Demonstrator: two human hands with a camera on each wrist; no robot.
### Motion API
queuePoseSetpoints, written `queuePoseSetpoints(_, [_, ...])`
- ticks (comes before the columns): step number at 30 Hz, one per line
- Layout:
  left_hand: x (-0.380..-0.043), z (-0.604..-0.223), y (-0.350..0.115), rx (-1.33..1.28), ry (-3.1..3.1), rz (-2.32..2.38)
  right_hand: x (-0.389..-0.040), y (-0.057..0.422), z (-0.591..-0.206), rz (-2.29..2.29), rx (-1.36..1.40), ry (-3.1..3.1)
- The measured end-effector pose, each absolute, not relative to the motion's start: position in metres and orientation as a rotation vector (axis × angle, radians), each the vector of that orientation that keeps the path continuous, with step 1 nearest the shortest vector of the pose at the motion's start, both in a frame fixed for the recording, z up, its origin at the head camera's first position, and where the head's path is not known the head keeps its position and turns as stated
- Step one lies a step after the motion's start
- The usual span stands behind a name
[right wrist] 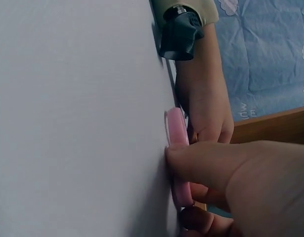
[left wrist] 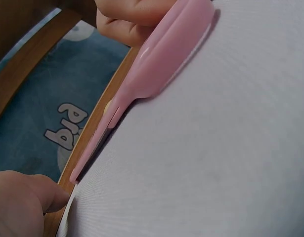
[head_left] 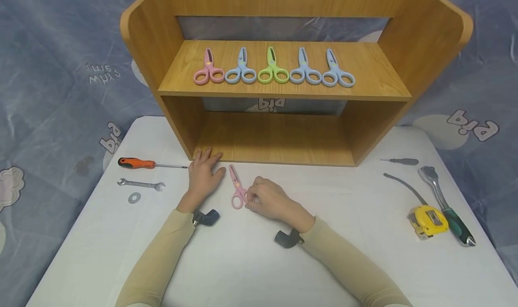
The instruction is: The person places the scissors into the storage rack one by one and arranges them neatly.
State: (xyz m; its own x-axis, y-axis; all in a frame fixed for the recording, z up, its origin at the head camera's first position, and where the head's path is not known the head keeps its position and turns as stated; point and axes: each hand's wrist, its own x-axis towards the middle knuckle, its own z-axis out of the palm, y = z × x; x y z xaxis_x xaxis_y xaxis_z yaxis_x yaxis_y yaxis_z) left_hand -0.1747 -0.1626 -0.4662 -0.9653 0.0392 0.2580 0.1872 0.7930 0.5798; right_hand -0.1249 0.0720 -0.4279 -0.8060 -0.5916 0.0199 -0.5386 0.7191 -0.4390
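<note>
A pair of pink scissors lies on the white table, blades pointing at the shelf. My right hand pinches one of its handle loops between thumb and fingers; the right wrist view shows the thumb on the pink handle. To the left of the blades, my left hand lies with fingers spread, fingertips on the front edge of the wooden shelf unit. In the left wrist view its thumb is close to the tip of the scissors, apparently not holding them.
Pink, blue and green scissors stand in a row on the upper shelf board. At left lie an orange screwdriver, a wrench and a washer. At right are a small screwdriver, a tape measure and a green-handled ratchet.
</note>
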Motion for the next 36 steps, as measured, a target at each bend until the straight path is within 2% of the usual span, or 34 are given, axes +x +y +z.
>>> queuePoseSetpoints(15, [-0.174,-0.465,-0.163,-0.171,-2.767,-0.925,-0.134,0.078,-0.428,-1.060,-0.886,2.602])
queuePoseSetpoints(20, [-0.173,-0.464,-0.163,-0.178,-2.763,-0.929,-0.133,0.078,-0.427,-1.051,-0.867,2.576])
queuePoseSetpoints(27, [-0.174,-0.464,-0.162,-0.172,-2.775,-0.920,-0.135,0.080,-0.426,-1.140,-0.672,2.275])
queuePoseSetpoints(36, [-0.174,-0.464,-0.162,-0.169,-2.770,-0.925,-0.135,0.082,-0.421,-1.116,-0.689,2.225])
